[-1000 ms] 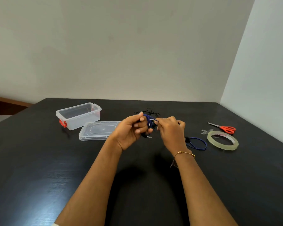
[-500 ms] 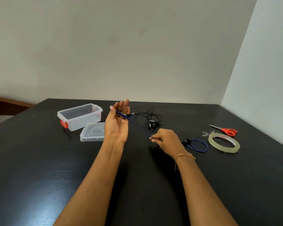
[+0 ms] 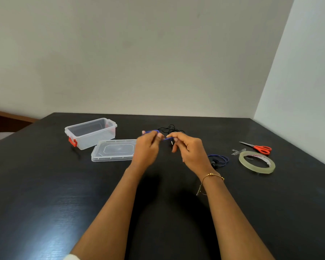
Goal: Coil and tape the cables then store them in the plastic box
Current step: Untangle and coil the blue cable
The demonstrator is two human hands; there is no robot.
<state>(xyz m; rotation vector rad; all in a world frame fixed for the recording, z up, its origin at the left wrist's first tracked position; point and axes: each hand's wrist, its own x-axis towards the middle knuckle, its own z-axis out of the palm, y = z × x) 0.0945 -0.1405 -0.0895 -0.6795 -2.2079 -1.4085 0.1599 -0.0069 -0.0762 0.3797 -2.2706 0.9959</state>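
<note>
Above the middle of the black table, both hands work a thin blue cable (image 3: 166, 138). My left hand (image 3: 148, 148) has the cable looped round its fingers, the blue loop showing at the fingertips. My right hand (image 3: 189, 150) pinches the cable's free end just to the right, and a small metal plug hangs below the pinch. A tangled black cable (image 3: 170, 128) lies behind the hands. A coiled blue cable (image 3: 219, 160) lies right of my right wrist. The clear plastic box (image 3: 91, 132) with red latches stands open at the back left.
The box's clear lid (image 3: 114, 150) lies flat beside the box. A roll of clear tape (image 3: 257, 162) sits at the right, with cut tape pieces (image 3: 237, 151) and red-handled scissors (image 3: 259, 147) behind it. Walls meet at the table's far right corner.
My left hand turned from palm up to fingers curled over the cable. My right hand rose from the table and came back toward the left hand, shortening the stretched blue strand.
</note>
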